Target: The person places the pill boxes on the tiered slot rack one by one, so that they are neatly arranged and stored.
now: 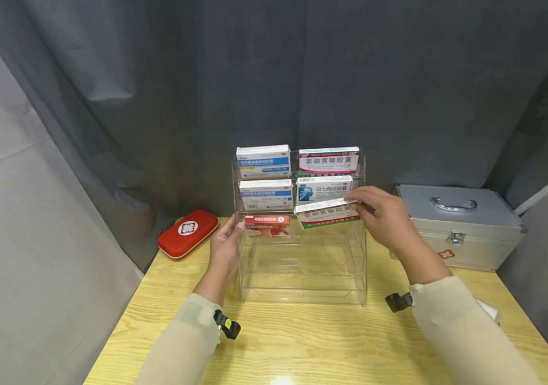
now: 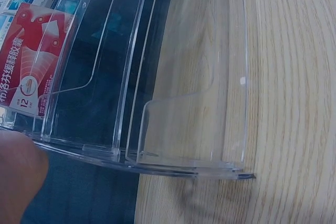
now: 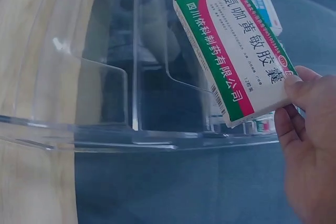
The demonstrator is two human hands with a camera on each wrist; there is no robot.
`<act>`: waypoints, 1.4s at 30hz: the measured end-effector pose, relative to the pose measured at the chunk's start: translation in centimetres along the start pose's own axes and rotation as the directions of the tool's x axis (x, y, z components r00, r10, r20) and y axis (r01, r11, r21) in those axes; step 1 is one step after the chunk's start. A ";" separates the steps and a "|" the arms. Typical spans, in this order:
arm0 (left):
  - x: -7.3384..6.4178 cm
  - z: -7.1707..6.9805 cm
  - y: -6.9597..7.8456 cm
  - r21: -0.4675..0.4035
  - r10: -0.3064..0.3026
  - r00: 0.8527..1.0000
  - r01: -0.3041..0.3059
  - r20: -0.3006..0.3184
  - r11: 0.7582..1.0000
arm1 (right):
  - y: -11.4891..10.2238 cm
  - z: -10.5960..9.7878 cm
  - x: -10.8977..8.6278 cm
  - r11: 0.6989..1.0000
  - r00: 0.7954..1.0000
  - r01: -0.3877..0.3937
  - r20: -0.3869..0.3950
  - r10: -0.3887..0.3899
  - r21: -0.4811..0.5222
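Observation:
A clear plastic tiered display rack [image 1: 302,294] stands on the table with medicine boxes in its upper tiers. My right hand [image 1: 386,216] pinches a white, green and magenta medicine box [image 3: 236,51] by its right end. That box is tilted in front of the third tier's right side, just below a blue-and-white box [image 1: 324,188]. With thumb in front, my left hand [image 1: 225,246] holds the rack's left side panel. Beside its thumb, a red medicine box [image 1: 267,226] sits in the third tier's left side.
Two blue-and-white boxes [image 1: 264,162] fill the upper left tiers; a magenta-and-white box [image 1: 329,161] is at top right. A red zip case [image 1: 188,233] lies left of the rack. A silver first-aid case [image 1: 456,227] stands at right, before a dark curtain [image 1: 254,69].

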State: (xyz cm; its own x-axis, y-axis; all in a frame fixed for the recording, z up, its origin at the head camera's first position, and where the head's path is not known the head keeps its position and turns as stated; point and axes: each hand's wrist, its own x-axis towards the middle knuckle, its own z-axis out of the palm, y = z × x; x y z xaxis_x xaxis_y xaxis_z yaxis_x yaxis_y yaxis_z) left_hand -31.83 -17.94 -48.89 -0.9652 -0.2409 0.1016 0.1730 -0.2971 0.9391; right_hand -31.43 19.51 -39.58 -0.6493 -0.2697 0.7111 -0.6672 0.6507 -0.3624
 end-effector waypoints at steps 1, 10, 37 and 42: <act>0.1 -0.1 0.0 0.000 -0.002 1.000 0.002 -0.002 1.000 | 0.0 0.2 0.0 1.000 1.000 -0.007 0.013 0.007 -0.003; 0.0 -0.3 0.1 0.002 -0.015 1.000 0.015 -0.007 1.000 | 0.0 1.6 -1.0 0.998 0.991 -0.049 0.122 0.055 -0.049; -0.3 0.1 0.1 0.012 -0.001 1.000 0.001 0.001 1.000 | 0.7 3.2 -2.4 0.940 0.972 0.190 0.192 -0.138 -0.285; -0.3 0.0 0.3 0.021 0.009 1.000 -0.009 0.003 1.000 | 0.7 3.1 -3.2 0.940 0.972 0.223 0.135 -0.193 -0.259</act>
State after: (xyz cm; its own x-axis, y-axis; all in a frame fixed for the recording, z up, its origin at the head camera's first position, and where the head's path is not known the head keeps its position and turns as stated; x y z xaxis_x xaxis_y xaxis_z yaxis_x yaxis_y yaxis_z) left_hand -31.52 -17.96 -48.67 -0.9643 -0.2403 0.1109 0.1774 -0.2758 0.9447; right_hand -30.95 18.62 -43.93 -0.5517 -0.4839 0.6793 -0.6772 0.7353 -0.0261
